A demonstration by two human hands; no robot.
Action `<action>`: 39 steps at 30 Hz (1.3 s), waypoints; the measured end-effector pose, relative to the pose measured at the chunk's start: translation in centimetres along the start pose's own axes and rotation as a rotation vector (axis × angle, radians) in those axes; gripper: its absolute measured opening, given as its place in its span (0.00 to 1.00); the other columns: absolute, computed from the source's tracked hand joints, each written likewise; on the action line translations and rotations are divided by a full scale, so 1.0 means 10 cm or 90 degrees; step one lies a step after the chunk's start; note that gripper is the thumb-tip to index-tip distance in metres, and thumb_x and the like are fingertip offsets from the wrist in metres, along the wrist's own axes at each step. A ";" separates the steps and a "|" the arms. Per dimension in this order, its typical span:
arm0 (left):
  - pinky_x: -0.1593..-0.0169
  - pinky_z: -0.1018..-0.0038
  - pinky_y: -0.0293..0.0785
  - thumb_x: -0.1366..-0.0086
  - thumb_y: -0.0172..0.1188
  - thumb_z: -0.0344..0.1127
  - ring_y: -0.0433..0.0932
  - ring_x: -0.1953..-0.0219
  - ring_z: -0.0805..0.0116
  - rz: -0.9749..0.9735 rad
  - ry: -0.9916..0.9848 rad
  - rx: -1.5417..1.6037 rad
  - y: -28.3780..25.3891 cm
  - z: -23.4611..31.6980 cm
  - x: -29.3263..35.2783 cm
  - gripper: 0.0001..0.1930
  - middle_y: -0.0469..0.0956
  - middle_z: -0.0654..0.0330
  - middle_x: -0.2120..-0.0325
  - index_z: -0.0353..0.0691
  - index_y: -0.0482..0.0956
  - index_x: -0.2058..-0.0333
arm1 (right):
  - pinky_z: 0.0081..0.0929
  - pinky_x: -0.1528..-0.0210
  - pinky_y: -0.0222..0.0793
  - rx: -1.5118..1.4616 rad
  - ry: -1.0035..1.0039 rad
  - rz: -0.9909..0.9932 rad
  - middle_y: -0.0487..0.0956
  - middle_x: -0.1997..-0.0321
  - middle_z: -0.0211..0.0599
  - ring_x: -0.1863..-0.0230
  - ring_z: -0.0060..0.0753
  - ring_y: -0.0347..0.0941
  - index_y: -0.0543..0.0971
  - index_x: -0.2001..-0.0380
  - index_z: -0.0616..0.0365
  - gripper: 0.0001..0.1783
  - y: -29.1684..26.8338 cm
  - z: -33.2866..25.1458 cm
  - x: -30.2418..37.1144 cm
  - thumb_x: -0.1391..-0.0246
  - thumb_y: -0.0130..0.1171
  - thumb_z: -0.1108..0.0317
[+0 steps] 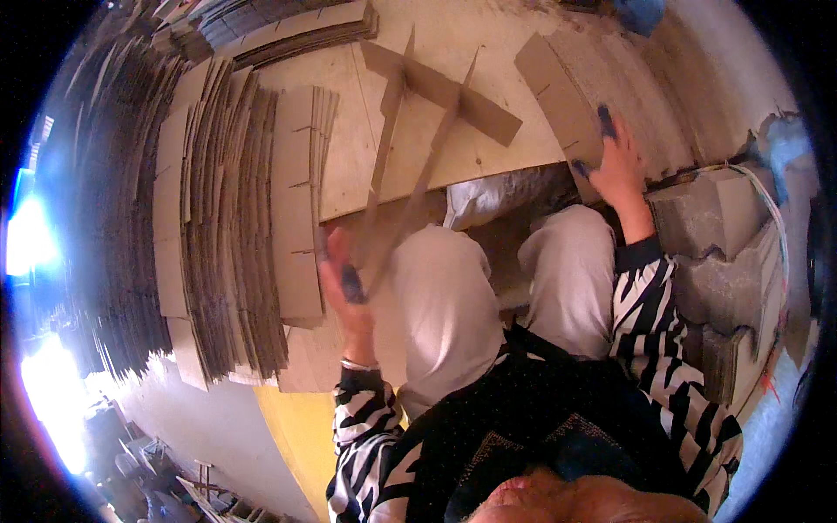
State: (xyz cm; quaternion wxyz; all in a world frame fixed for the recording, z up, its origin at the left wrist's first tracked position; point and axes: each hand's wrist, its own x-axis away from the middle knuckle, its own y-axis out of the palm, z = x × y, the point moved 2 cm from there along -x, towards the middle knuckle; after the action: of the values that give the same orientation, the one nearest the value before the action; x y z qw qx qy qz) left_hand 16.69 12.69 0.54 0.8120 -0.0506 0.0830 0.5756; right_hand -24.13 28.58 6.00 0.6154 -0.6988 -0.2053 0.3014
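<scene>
Evidently, a partial cardboard lattice has been put together near the upper middle of the frame: two long strips (397, 113) are stood on edge and crossed by one shorter cross strip (490, 116). Only that single crosspiece can be seen in it, so the joining appears barely begun. Many loose pieces are left unjoined, in a slotted stack (296, 200) at left of centre, a thicker stack (228, 218) beside it and a right-hand pile (558, 96) at the upper right.

The left hand (340, 275) is blurred by the lower ends of the long strips; whether anything is pinched by it cannot be told. The right hand (621, 174) is laid over the right-hand pile, thumb and forefinger spread apart, with dark coverings worn on both tips.

The work is supported by a pale plywood surface (497, 166), below whose front edge a white sack (506, 196) is partly hidden. The far left is flooded by glaring light (35, 235); at the lower left, a whitish wall (214, 436), a yellow panel (296, 436) and jumbled clutter (161, 479) are seen.
</scene>
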 end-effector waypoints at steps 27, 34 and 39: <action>0.59 0.55 0.75 0.48 0.56 0.33 0.78 0.61 0.46 -0.205 0.054 -0.839 0.50 -0.10 -1.56 0.14 0.80 0.49 0.66 0.44 0.80 0.61 | 0.49 0.61 0.68 -0.371 -0.432 -0.122 0.78 0.67 0.52 0.61 0.59 0.74 0.72 0.57 0.56 0.18 -0.29 -1.47 -0.12 0.56 0.56 0.72; 0.60 0.55 0.75 0.46 0.57 0.35 0.79 0.62 0.47 -0.133 0.012 -0.834 0.55 -0.11 -1.71 0.10 0.81 0.50 0.68 0.44 0.81 0.64 | 0.50 0.64 0.69 -0.291 -0.458 -0.097 0.78 0.69 0.49 0.63 0.56 0.75 0.74 0.58 0.55 0.18 -0.45 -1.47 -0.04 0.56 0.55 0.74; 0.60 0.57 0.75 0.46 0.58 0.37 0.79 0.60 0.49 -0.141 0.032 -0.913 0.60 -0.08 -1.71 0.12 0.80 0.50 0.64 0.44 0.80 0.62 | 0.50 0.63 0.69 -0.288 -0.496 -0.168 0.79 0.69 0.47 0.63 0.55 0.76 0.74 0.57 0.54 0.20 -0.38 -1.65 -0.03 0.58 0.56 0.74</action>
State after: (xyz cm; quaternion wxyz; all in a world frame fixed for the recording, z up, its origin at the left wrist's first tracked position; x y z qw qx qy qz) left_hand 5.42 -1.26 3.13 0.6302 -0.5919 -0.3022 0.4015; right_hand -12.95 16.86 10.77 0.3572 -0.6181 -0.5687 0.4085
